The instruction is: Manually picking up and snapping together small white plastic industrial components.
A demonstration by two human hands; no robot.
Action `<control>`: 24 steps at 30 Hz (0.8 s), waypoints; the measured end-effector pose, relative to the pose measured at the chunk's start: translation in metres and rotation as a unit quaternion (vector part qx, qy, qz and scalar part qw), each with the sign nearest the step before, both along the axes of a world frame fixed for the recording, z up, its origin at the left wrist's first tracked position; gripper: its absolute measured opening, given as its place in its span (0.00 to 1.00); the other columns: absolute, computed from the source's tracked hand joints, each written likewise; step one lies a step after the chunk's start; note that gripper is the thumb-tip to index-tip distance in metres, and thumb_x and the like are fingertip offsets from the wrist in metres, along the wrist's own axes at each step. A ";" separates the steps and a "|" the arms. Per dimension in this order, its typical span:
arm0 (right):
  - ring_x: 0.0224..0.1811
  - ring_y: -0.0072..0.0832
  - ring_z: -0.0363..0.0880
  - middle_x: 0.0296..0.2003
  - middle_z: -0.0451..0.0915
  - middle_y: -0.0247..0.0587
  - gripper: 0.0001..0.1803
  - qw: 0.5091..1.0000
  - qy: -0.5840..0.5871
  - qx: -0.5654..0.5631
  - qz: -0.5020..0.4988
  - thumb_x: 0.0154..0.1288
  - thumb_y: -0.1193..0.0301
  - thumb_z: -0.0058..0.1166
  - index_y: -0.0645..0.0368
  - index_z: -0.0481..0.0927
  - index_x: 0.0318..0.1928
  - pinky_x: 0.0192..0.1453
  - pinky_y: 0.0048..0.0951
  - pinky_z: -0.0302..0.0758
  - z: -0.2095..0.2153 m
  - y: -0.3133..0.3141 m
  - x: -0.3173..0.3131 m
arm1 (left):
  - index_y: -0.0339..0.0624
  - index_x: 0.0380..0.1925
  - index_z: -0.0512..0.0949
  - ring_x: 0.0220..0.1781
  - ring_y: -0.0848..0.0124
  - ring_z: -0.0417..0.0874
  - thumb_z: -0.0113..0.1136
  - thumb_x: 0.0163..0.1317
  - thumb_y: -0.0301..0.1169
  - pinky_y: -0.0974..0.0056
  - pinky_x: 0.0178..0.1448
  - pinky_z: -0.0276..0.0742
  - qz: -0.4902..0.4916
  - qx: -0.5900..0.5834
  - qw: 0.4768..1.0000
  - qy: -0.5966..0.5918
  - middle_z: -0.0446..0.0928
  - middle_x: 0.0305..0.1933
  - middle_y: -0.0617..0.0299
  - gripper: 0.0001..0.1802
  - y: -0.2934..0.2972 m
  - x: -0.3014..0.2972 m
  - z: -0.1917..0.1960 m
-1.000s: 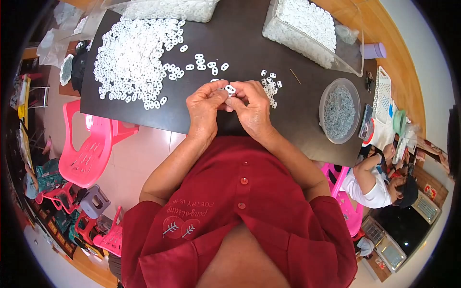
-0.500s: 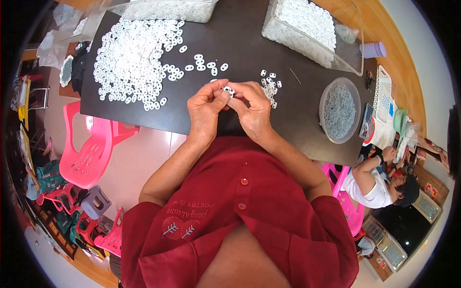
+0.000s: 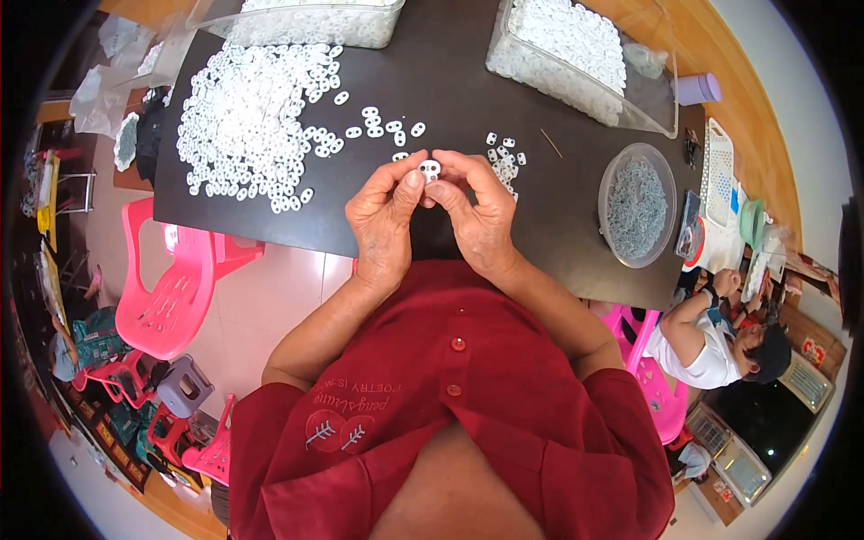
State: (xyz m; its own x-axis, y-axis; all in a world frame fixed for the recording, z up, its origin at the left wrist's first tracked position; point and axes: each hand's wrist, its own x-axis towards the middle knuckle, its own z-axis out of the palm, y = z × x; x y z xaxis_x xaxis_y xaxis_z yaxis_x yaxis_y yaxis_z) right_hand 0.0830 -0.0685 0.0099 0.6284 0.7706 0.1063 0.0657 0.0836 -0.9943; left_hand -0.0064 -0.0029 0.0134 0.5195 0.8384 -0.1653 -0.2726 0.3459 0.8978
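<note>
Between my fingertips, just over the table's near edge, is a small white plastic piece with dark holes [image 3: 431, 167]. My left hand [image 3: 385, 211] pinches it from the left with thumb and forefinger. From the other side, my right hand [image 3: 475, 211] closes thumb and fingers on it too. A large heap of white oval two-holed pieces [image 3: 247, 126] covers the table's left part. Several of the same ovals [image 3: 395, 127] lie scattered just beyond my hands. Right of my fingers sits a small cluster of white pieces [image 3: 504, 160].
A round clear bowl of small grey metal parts [image 3: 637, 205] stands at right. Clear bins of white pieces, one far left [image 3: 319, 27] and one far right [image 3: 562, 67], line the back. A thin stick [image 3: 551, 142] lies between. Another person [image 3: 697, 342] sits at right beyond the table.
The white piece between my fingers has turned, so its holed face now shows more fully. My hands have parted slightly while keeping hold; the view has shifted a little.
</note>
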 end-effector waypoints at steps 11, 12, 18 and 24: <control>0.26 0.29 0.70 0.28 0.75 0.40 0.14 0.940 -0.333 0.076 -0.024 0.55 0.74 0.59 0.65 0.74 0.42 0.28 0.26 0.68 0.014 0.005 0.005 | 0.35 0.43 0.78 0.34 0.80 0.69 0.54 0.63 0.27 0.75 0.39 0.67 0.035 0.198 0.979 0.038 0.72 0.32 0.67 0.10 -0.004 -0.004 0.008; 0.25 0.29 0.70 0.28 0.75 0.40 0.15 0.932 -0.350 0.090 -0.029 0.55 0.73 0.59 0.65 0.74 0.42 0.27 0.26 0.67 0.014 0.007 0.005 | 0.35 0.43 0.78 0.34 0.81 0.69 0.55 0.63 0.27 0.75 0.39 0.67 0.041 0.214 0.975 0.045 0.72 0.32 0.67 0.10 -0.003 -0.003 0.010; 0.23 0.31 0.69 0.26 0.74 0.41 0.14 0.909 -0.394 0.125 -0.048 0.56 0.71 0.59 0.66 0.73 0.40 0.24 0.28 0.66 0.015 0.009 0.007 | 0.34 0.43 0.77 0.34 0.81 0.69 0.55 0.63 0.28 0.76 0.39 0.67 0.041 0.184 0.982 0.030 0.71 0.32 0.68 0.11 -0.008 -0.005 0.016; 0.23 0.31 0.69 0.26 0.74 0.42 0.13 0.921 -0.365 0.129 -0.046 0.58 0.70 0.56 0.66 0.73 0.39 0.24 0.27 0.65 0.012 0.009 0.006 | 0.34 0.43 0.77 0.33 0.81 0.68 0.53 0.64 0.28 0.76 0.38 0.66 0.039 0.197 0.980 0.018 0.70 0.32 0.67 0.11 -0.009 -0.004 0.018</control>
